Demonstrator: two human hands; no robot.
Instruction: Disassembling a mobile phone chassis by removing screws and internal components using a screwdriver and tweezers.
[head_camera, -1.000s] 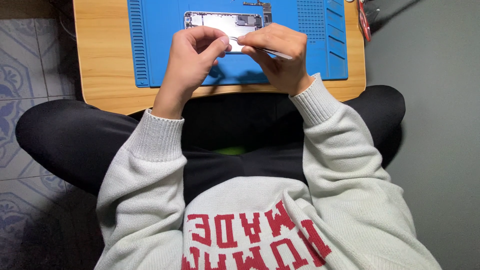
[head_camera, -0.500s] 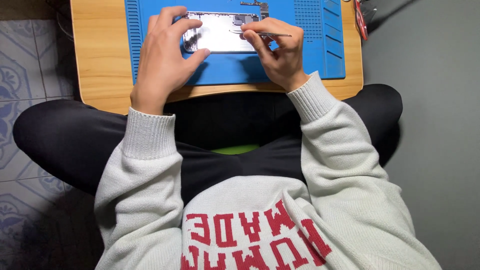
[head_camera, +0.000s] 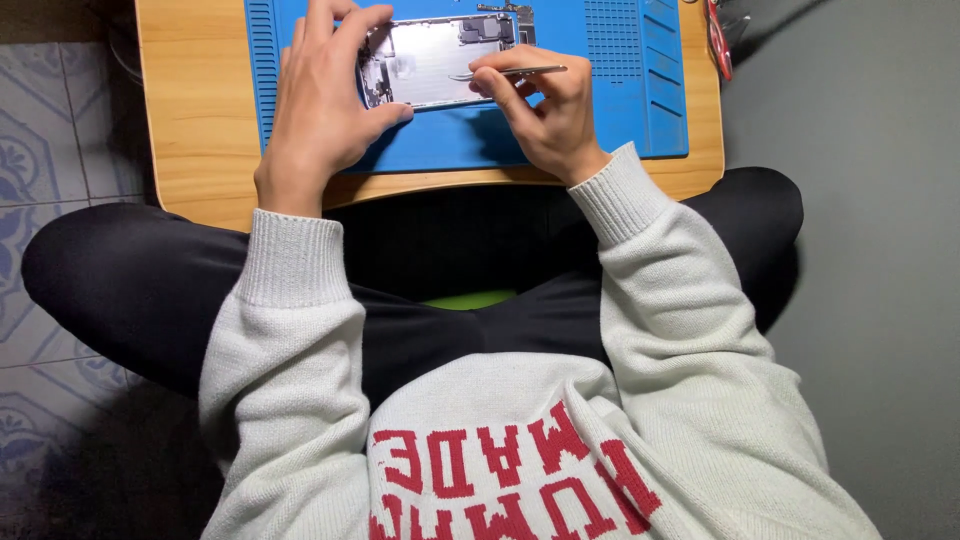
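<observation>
Two hands are at work over an opened phone (head_camera: 440, 60), which lies flat on a blue mat (head_camera: 620, 120) on the wooden table (head_camera: 195, 120). The phone sits between the hands, its bare metal inside turned upward, with small dark parts seen along its far edge.

The left hand (head_camera: 325, 105) is spread and laid against the phone's left end; the thumb is pressed to the near edge and the fingers are curled over the far edge, so the body is pinned rather than lifted. The right hand (head_camera: 545, 110) is closed in a pinch on a pair of thin metal tweezers (head_camera: 515, 72), held like a pen, with the tips brought down over the phone's right part. Whether anything is caught between the tips cannot be told.

The phone is judged to be light, stiff and thin, and its smooth metal is likely to slide on a bare surface; the soft mat is thought to check that. The exposed inner parts are judged fragile, so hold is best taken by the outer edges alone, as is done by the left hand, and no pressure should be put on the open face. The tweezers are judged light, springy and sharp at the tip; a slip could scratch the parts beneath.

A red-handled tool (head_camera: 716, 40) lies beyond the right hand, at the table's edge.
</observation>
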